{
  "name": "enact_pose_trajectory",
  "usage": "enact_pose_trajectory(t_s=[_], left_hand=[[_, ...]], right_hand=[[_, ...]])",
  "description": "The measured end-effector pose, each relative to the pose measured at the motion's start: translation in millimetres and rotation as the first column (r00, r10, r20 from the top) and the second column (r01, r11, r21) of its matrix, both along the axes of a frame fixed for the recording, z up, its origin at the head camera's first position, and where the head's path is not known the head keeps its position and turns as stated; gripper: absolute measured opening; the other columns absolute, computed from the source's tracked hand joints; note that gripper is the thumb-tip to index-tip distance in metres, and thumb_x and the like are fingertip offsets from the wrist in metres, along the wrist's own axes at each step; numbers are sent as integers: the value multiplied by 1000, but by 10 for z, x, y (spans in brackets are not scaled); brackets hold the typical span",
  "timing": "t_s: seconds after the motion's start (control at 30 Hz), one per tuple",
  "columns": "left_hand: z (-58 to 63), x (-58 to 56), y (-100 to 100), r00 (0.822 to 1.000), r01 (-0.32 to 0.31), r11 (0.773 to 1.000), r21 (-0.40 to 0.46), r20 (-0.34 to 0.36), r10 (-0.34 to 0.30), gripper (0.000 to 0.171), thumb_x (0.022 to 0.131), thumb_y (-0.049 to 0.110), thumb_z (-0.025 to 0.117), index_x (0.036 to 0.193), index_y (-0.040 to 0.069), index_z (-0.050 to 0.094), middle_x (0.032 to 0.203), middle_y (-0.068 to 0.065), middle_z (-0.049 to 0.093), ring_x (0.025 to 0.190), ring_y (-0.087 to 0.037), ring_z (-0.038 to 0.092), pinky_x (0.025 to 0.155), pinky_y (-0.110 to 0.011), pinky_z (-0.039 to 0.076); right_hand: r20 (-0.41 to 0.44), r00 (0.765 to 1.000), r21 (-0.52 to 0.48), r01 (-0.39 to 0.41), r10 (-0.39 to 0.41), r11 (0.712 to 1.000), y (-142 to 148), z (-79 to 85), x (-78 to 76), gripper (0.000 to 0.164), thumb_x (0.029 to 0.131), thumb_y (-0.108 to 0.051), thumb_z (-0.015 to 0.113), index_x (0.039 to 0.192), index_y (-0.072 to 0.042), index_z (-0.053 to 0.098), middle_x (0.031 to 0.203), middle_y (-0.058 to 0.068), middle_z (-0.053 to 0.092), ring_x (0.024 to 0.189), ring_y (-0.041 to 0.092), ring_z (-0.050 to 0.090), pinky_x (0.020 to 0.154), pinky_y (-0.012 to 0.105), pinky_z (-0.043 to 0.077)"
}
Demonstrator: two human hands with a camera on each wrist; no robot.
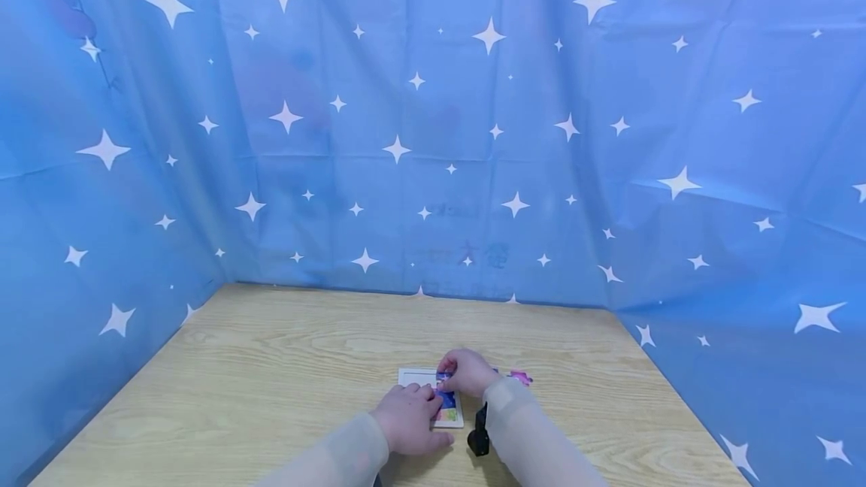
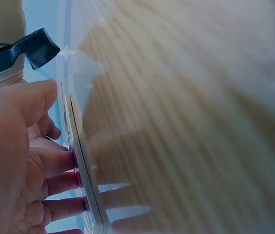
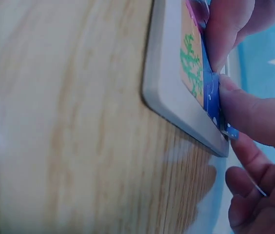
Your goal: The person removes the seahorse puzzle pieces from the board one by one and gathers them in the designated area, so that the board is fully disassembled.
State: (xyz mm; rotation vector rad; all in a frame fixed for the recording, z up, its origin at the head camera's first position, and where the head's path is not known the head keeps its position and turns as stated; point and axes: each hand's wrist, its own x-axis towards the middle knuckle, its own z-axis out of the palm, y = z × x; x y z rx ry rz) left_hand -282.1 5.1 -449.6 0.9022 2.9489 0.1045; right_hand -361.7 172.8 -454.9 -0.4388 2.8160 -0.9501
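A jigsaw puzzle in a white frame [image 1: 410,374] lies on the table, its picture part blue with a green plant on an orange patch. My left hand [image 1: 408,419] rests over the puzzle's left part, covering much of it. In the left wrist view, its outstretched fingers [image 2: 62,183] touch the puzzle's face. At the far right corner, my right hand [image 1: 469,373] pinches a blue puzzle piece [image 3: 232,132] between thumb and fingers. The piece sticks up slightly at the frame's edge. Left fingertips press the blue area beside the right thumb [image 3: 249,114].
A pink puzzle piece [image 1: 520,377] lies just right of the right hand, with other bits partly hidden behind the wrist. Wood-grain tabletop [image 1: 271,374] surrounds the puzzle. A blue curtain with white stars [image 1: 433,194] hangs behind the table and along both sides.
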Motion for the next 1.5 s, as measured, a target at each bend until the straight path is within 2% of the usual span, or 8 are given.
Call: enact_pose_trajectory(t_s=[0.23, 0.37, 0.57, 0.7, 0.9, 1.13, 1.37, 1.5], left_hand=[[28, 11, -4, 1000, -2, 1000, 9, 10, 2, 75, 85, 69, 49, 138, 16, 54, 140, -1, 50, 127, -22, 47, 102, -43, 38], [43, 20, -4, 1000, -5, 1000, 3, 6, 5, 75, 86, 69, 49, 138, 16, 54, 140, -1, 50, 127, -21, 47, 102, -42, 38], [54, 41, 3, 1000, -5, 1000, 2, -10, 5, 74, 85, 69, 49, 136, 16, 56, 137, -1, 52, 124, -20, 49, 100, -40, 40], [44, 52, 0, 999, 2, 1000, -3, -38, -2, 73, 85, 69, 50, 134, 15, 58, 135, -1, 54, 122, -19, 50, 98, -38, 41], [26, 43, -8, 999, 6, 1000, 2, -38, -6, 73, 85, 69, 50, 135, 16, 58, 135, -1, 54, 122, -19, 50, 97, -39, 41], [21, 33, -3, 999, 6, 1000, -4, -44, -6, 73, 85, 69, 50, 134, 16, 58, 135, 0, 54, 122, -19, 50, 98, -39, 41], [54, 40, 1, 1000, -6, 1000, 1, -19, 6, 73, 85, 69, 51, 136, 17, 57, 137, 0, 53, 125, -20, 49, 100, -39, 40], [61, 39, 2, 1000, -9, 1000, -3, -8, 9, 74, 85, 69, 50, 137, 17, 56, 139, 0, 52, 126, -21, 48, 101, -40, 39]], right_hand=[[17, 999, 2, 34, -34, 999, 12, -24, -10, 22, 78, -17, 81, 92, -13, 65, 86, 0, 58, 80, 19, 52, 77, 40, 46], [4, 1000, -9, 23, -23, 1000, 18, -18, -7, 19, 78, -17, 81, 90, -13, 66, 86, -1, 58, 80, 17, 52, 76, 39, 46], [-1, 1000, -36, -9, 9, 999, 45, 12, 31, 9, 84, -9, 73, 92, -13, 70, 85, -2, 59, 79, 15, 53, 73, 37, 46], [-5, 1000, -53, -16, 16, 998, 52, 45, 52, 9, 87, -6, 69, 94, -11, 71, 85, -2, 60, 78, 15, 53, 73, 36, 46], [3, 1000, -66, 16, -16, 998, 46, 60, 62, 6, 87, -7, 70, 92, -8, 69, 82, -1, 59, 76, 14, 53, 71, 34, 45], [-7, 1000, -92, 18, -18, 996, 63, 50, 49, 4, 86, -7, 71, 90, -9, 70, 84, -1, 63, 77, 14, 56, 71, 34, 47], [24, 999, -107, 32, -30, 994, 94, 45, 30, 5, 88, -10, 68, 92, -11, 72, 87, -1, 63, 78, 15, 55, 72, 34, 44], [58, 998, -146, 46, -38, 988, 129, 61, 30, 8, 89, -13, 68, 96, -12, 72, 91, 0, 62, 83, 16, 56, 73, 35, 43]])
